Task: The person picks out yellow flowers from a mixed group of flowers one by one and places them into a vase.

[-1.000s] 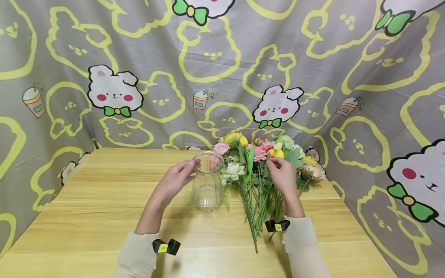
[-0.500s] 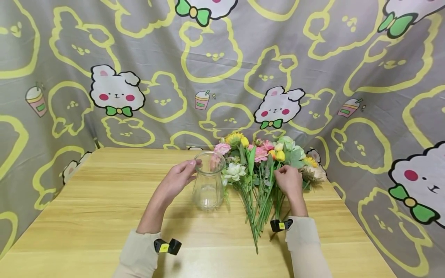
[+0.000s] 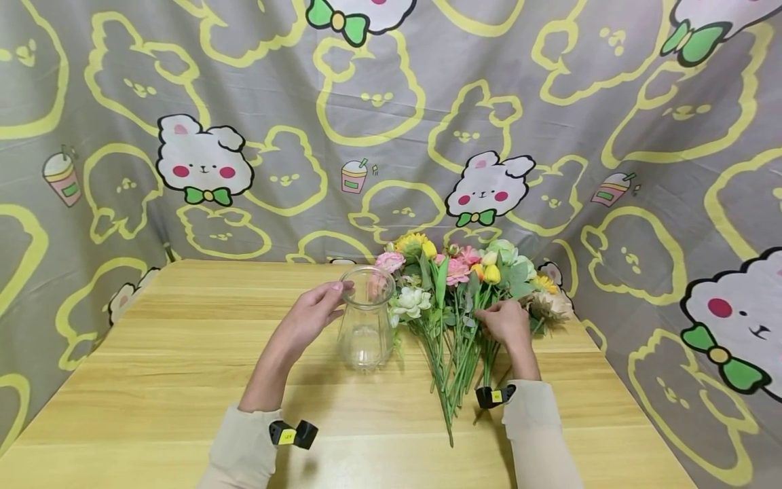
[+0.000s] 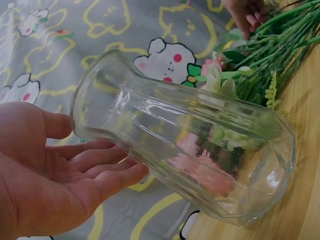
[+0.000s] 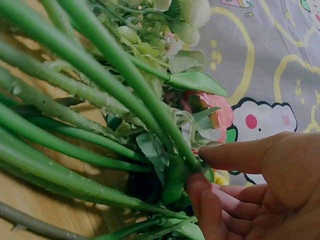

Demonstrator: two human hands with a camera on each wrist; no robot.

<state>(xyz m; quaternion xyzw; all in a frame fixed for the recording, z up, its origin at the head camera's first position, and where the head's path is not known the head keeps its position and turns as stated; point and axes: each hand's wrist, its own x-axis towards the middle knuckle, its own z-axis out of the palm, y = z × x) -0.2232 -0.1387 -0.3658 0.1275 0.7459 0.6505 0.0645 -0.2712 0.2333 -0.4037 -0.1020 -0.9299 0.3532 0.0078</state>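
Note:
A clear glass vase [image 3: 365, 336] stands upright on the table, left of a spread of artificial flowers [image 3: 457, 272]. My left hand [image 3: 310, 314] is at the vase's neck, its fingers extended along the glass and its thumb beside the rim; the left wrist view shows the vase [image 4: 200, 145] with nothing in it. My right hand [image 3: 508, 322] is among the green stems. In the right wrist view its thumb and forefinger pinch a smooth green stem [image 5: 135, 90], just below the leaves and blooms. Which bloom that stem bears is hidden.
Bundled stems [image 3: 451, 380] point toward the table's near side. White blossoms [image 3: 411, 302] lie right beside the vase. A patterned curtain [image 3: 379, 156] hangs behind the wooden table [image 3: 183, 353] and along its sides.
My right hand has shifted right, then slightly down and back left among the stems, and its fingers have come to a stem. The left hand and the vase hold still.

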